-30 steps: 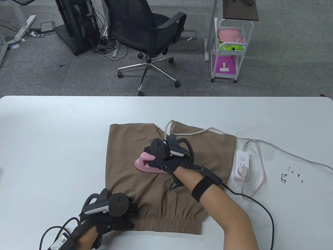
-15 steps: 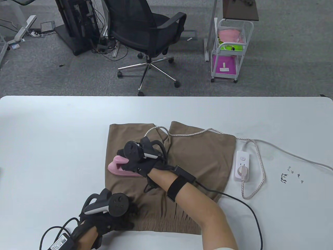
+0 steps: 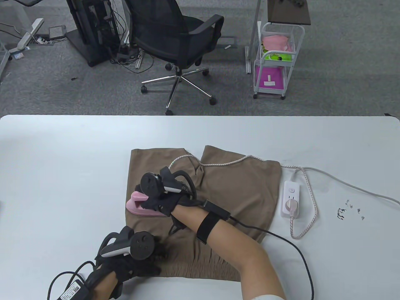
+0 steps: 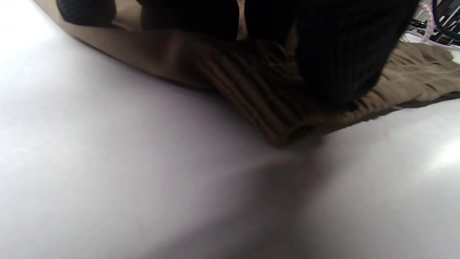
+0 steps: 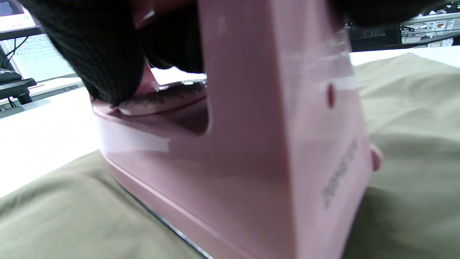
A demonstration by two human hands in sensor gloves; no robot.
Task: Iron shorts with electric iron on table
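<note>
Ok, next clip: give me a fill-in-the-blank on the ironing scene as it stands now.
1. The right hand grips the ____ iron.
2. The left hand presses the shorts' ____ corner.
3. The iron's plug sits in the white ____ right of the shorts.

Missing words: pink; waistband; power strip

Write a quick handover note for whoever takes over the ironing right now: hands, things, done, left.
Right hand grips the pink iron, soleplate flat on the shorts' left leg, near its left edge.
Left hand presses the waistband corner to the table.
Iron's cord crosses the shorts to the power strip, plugged in.
Done: cannot tell which areas are pressed.
Left: probably the remaining fabric; wrinkles show near the waistband.
</note>
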